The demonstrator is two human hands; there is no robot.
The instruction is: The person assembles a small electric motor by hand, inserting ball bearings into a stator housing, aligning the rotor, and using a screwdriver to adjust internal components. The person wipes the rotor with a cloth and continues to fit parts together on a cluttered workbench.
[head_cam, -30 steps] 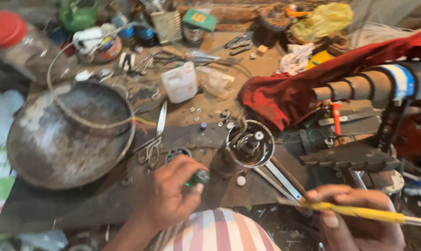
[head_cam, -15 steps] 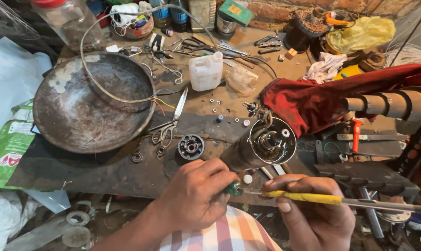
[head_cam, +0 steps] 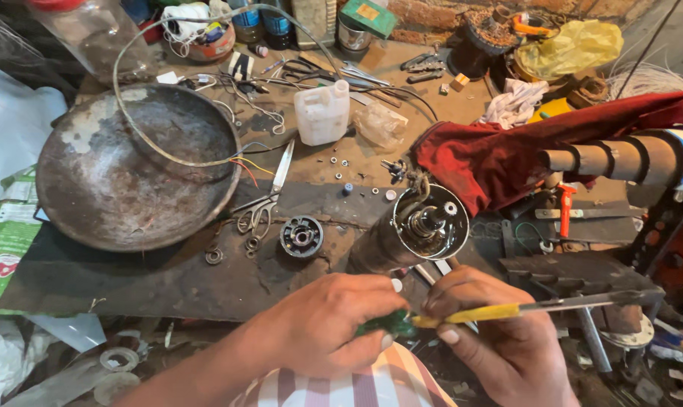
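My left hand (head_cam: pixel 330 324) is closed around a small dark green part (head_cam: pixel 386 324) near the front edge of the workbench. My right hand (head_cam: pixel 499 350) grips a yellow-handled tool (head_cam: pixel 499 310) whose metal shaft points right; the handle end meets the green part between both hands. Just beyond the hands stands a round metal motor housing (head_cam: pixel 424 226) with its shaft and windings showing. A loose bearing plate (head_cam: pixel 302 236) lies to its left.
A big rusty metal pan (head_cam: pixel 93 188) with a wire loop sits at left. Scissors (head_cam: pixel 270 192), washers and a white plastic bottle (head_cam: pixel 322 113) litter the bench. A red cloth (head_cam: pixel 499 162) covers a machine with a grooved roller (head_cam: pixel 620 158) at right.
Both hands came together near the bench's front edge. The left hand brought the green part to the end of the yellow-handled tool. The view shifted closer.
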